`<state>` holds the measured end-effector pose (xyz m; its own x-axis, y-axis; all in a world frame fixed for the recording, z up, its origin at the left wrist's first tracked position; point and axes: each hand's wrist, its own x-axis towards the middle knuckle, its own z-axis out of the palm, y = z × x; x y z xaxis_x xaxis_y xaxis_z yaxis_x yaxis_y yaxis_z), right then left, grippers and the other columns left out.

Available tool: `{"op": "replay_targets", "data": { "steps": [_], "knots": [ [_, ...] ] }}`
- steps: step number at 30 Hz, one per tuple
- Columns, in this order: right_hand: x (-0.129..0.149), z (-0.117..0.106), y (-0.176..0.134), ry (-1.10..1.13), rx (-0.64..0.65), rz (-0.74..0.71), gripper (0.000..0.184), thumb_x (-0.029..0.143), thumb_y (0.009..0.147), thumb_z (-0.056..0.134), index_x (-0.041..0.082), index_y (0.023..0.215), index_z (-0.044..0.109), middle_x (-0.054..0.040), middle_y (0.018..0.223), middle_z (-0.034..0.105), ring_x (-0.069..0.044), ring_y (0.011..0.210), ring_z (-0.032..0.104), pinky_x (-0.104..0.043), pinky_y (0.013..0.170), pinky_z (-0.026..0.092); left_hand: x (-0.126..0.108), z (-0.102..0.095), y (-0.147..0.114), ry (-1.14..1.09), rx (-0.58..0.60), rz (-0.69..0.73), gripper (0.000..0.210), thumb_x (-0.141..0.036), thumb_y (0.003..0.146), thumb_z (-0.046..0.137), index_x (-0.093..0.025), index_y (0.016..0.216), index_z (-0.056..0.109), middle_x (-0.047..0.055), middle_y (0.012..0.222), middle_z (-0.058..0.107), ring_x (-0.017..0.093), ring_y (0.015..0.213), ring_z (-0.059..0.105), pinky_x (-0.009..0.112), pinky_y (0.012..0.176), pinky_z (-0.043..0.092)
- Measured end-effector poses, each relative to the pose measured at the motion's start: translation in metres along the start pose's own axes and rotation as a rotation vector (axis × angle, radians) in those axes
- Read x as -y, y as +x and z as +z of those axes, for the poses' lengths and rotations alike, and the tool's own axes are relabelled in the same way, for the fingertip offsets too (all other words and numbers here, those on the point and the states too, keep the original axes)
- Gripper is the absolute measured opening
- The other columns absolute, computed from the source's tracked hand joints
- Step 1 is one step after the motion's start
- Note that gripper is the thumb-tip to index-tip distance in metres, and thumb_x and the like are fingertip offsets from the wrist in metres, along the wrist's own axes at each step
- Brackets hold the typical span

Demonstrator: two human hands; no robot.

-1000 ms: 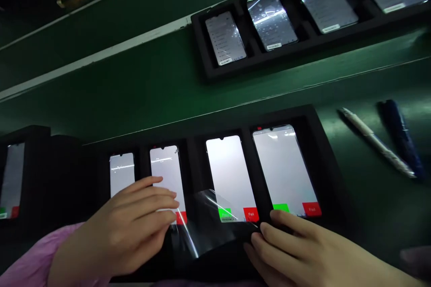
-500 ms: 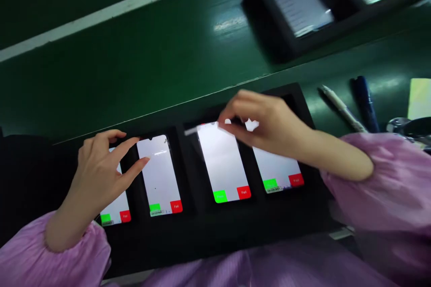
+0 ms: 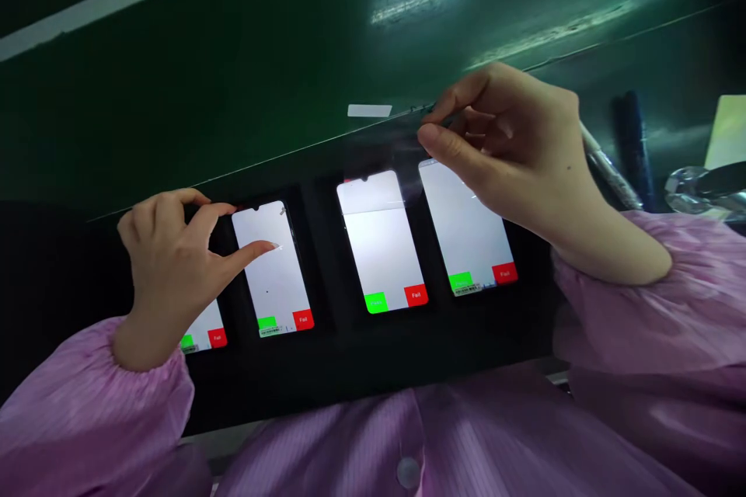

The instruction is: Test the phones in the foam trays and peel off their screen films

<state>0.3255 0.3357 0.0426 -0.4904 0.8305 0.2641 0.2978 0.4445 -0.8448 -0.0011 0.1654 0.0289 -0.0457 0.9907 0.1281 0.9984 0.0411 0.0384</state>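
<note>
Green belt | black foam tray | right hand pinching clear film

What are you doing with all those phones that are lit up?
A person in pink sleeves sits over a black tray that holds four phones with bright white screens, each with a green and a red button at the bottom. The right hand pinches a thin clear film above the third phone, lifted off its screen. The left hand rests over the first phone, a finger stretched toward the second phone. Pens lie to the right.
</note>
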Motion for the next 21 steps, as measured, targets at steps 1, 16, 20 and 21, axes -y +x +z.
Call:
{"op": "replay_targets", "data": {
  "steps": [1,16,20,21],
  "knots": [
    [0.001,0.000,-0.002,-0.010,0.001,-0.005,0.019,0.035,0.098,0.074,0.024,0.091,0.062,-0.0004,0.088,0.067,-0.010,0.062,0.052,-0.029,0.053,0.041,-0.001,-0.001,0.001,0.007,0.014,0.013,0.066,-0.083,0.090,0.061,-0.022,0.112,0.077,0.019,0.127,0.060,0.050,0.127,0.052,0.074,0.102,0.041],
    [0.007,0.006,-0.026,-0.019,0.053,-0.029,0.010,0.028,0.096,0.071,0.025,0.091,0.064,0.0026,0.092,0.071,-0.013,0.068,0.060,-0.032,0.061,0.048,0.011,0.004,0.021,-0.196,-0.036,0.029,0.025,-0.048,0.101,0.064,-0.030,0.102,0.081,0.010,0.122,0.068,0.039,0.125,0.060,0.070,0.107,0.043],
    [0.013,0.008,-0.029,-0.072,0.089,-0.079,0.008,0.026,0.098,0.070,0.024,0.092,0.063,0.0019,0.093,0.071,-0.013,0.068,0.061,-0.032,0.064,0.049,0.009,0.009,0.025,-0.223,-0.051,0.029,0.025,-0.048,0.102,0.063,-0.031,0.096,0.080,0.006,0.116,0.070,0.033,0.122,0.061,0.064,0.108,0.047],
    [0.014,0.007,-0.031,-0.101,0.100,-0.088,0.007,0.025,0.098,0.069,0.024,0.093,0.063,0.0018,0.092,0.072,-0.013,0.066,0.061,-0.032,0.064,0.049,0.008,0.010,0.026,-0.235,-0.070,0.032,0.027,-0.048,0.103,0.062,-0.030,0.093,0.080,0.004,0.113,0.070,0.031,0.120,0.063,0.062,0.108,0.048]
  ]
}}
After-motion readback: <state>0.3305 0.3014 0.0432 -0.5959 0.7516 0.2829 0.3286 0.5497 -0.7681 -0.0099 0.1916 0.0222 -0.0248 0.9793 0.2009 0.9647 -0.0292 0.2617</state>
